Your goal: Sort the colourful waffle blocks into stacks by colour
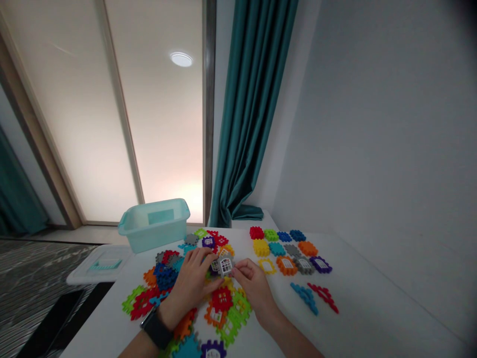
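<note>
My left hand [190,281], with a black wristwatch [156,328] on its wrist, and my right hand [253,288] meet above the middle of a white table [357,308]. Between their fingertips is a small grey plastic waffle block with a white window panel [225,266], held from both sides. Under my hands lies a loose heap of multicoloured interlocking waffle blocks [223,301], partly hidden by my left hand. Some pieces in the heap appear joined together.
Sorted rows of coloured waffle pieces [286,251] lie to the right, with blue and red curved strips [315,296] below them. A pale teal plastic bin [152,226] stands at the far edge, and its lid [102,265] lies to the left. A teal curtain [242,134] hangs behind.
</note>
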The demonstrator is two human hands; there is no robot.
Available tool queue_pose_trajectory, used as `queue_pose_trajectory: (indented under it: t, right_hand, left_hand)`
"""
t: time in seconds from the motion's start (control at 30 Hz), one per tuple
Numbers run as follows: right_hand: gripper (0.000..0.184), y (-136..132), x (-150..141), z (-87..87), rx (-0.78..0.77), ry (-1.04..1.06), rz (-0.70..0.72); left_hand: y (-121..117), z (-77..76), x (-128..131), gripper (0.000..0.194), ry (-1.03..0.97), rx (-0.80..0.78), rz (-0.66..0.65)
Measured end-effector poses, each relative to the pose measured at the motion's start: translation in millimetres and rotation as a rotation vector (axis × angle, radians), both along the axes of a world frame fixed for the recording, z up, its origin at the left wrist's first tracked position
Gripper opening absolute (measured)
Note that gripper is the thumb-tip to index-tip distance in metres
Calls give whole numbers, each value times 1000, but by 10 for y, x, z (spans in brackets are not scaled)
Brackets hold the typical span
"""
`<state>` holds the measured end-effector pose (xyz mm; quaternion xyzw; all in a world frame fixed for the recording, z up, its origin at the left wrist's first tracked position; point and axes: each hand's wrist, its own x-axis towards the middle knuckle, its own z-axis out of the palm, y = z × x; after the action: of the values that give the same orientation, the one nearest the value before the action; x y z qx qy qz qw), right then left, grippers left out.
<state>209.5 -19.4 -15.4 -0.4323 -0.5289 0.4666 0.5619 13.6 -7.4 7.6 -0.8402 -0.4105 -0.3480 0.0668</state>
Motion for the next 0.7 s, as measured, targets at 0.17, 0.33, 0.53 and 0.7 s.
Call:
queue_pose_trajectory:
  t: [0.17,0.33,0.53,0.7]
  right_hand:
    - [17,-26,46,17,223,-261,-107]
    - [27,-27,197,79,627,-616,-85]
    - [27,1,238,76,746,-747,-79]
    - [25,13,241,56,757,-782,-82]
  left_hand:
    - [15,-6,-39,47,-59,-25,1]
    - [58,-45,-91,47,-147,-80,-34]
    - [41,-36,-99,47,-168,-148,-74]
    - [10,-48,-63,48,-165,-152,-73]
